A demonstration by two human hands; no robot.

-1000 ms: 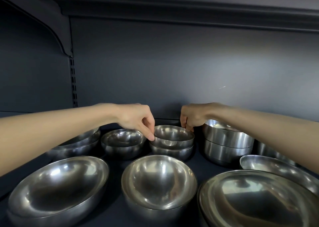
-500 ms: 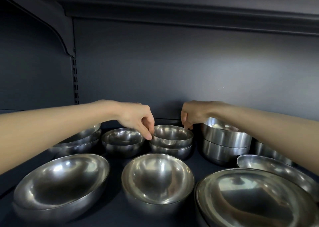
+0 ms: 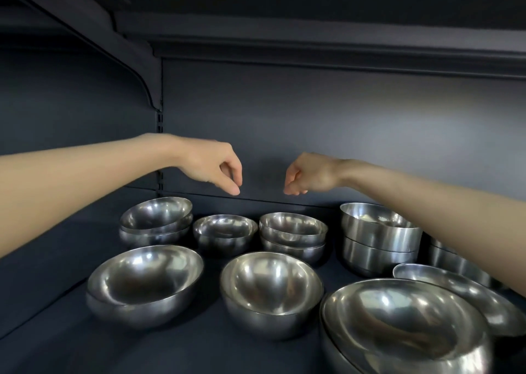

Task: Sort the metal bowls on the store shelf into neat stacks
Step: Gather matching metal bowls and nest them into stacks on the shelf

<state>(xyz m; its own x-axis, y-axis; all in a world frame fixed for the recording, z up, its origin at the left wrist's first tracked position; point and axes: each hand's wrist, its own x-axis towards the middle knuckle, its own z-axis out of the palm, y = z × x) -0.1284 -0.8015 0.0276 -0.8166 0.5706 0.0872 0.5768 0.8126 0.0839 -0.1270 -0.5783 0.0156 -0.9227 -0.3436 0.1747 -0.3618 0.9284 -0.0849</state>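
- Bowls stand all over the dark shelf: big ones in front, smaller ones along the back, some already nested.
- Left hand and right hand hover apart from each other, above the back row and clear of every bowl.
- Left fingers are curled, with thumb and forefinger tips drawn close together as for a pinch. They hold nothing.
- Right fingers are curled in toward the palm, and they too hold nothing and touch nothing.
- Just below and between the hands sits the middle stack, two small bowls nested with rims close to level.
- Beside it, on its left, stands a single bowl that looks to be the same size. Nesting it on that stack seems the likely next step.
- To do that well, I would pinch the rim at two opposite points, lift it straight up, and bring it down level so that it seats without rocking.
- Polished round walls probably slide easily, so a firm grip on the rim edge seems safer than one on the wall.
- Left stack has its top bowl tilted and would need pressing level to look neat.
- Tall stack on the right has straight walls, so I would keep it apart from the round ones.
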